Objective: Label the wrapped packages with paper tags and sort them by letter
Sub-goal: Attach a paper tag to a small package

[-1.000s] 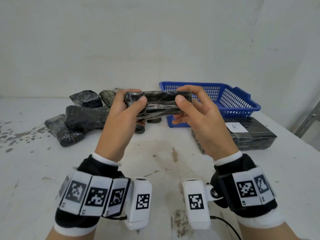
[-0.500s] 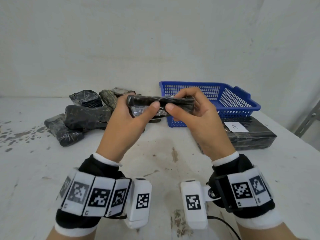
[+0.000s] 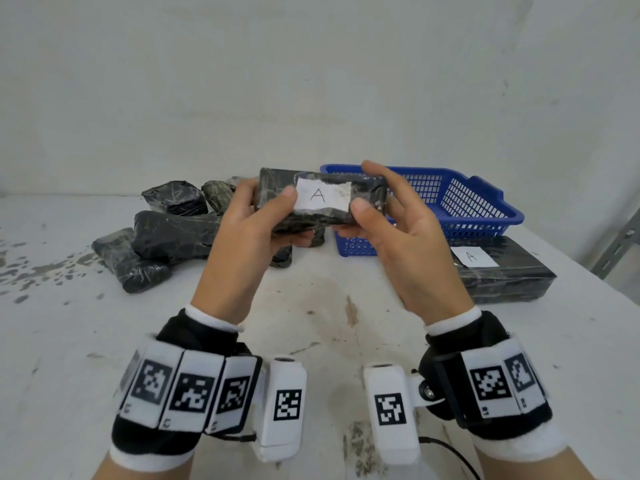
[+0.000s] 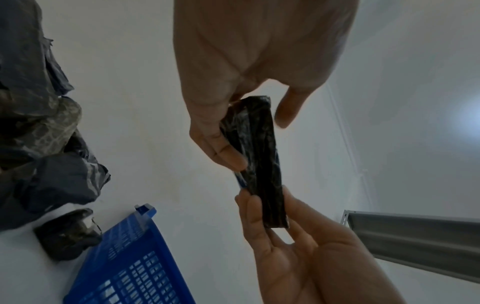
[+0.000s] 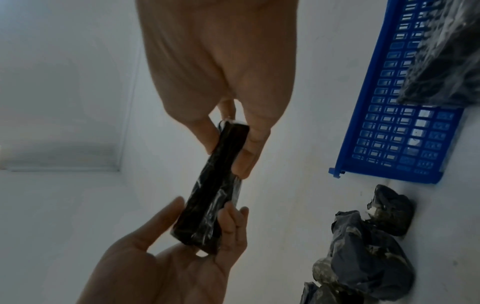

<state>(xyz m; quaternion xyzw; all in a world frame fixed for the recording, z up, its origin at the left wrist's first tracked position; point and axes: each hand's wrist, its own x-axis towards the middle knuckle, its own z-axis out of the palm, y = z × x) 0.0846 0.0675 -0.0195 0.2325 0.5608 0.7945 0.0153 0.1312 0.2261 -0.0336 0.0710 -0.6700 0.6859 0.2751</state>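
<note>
Package (image 3: 322,199) lengthwise between hands, tag (image 3: 320,195) camera-facing

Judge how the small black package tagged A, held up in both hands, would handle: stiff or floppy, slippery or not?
The tagged package probably handles stiff: gripped only at its ends by the left hand and right hand, it spans straight, no sag. Its glossy, wrinkled wrap looks somewhat slippery. It seems light, since fingertips alone carry it.

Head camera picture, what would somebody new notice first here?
First, the black wrapped package held up mid-frame by the left hand and right hand, its white tag reading A. Next, the blue basket behind on the right, and a second A-tagged package lying in front of it.
</note>
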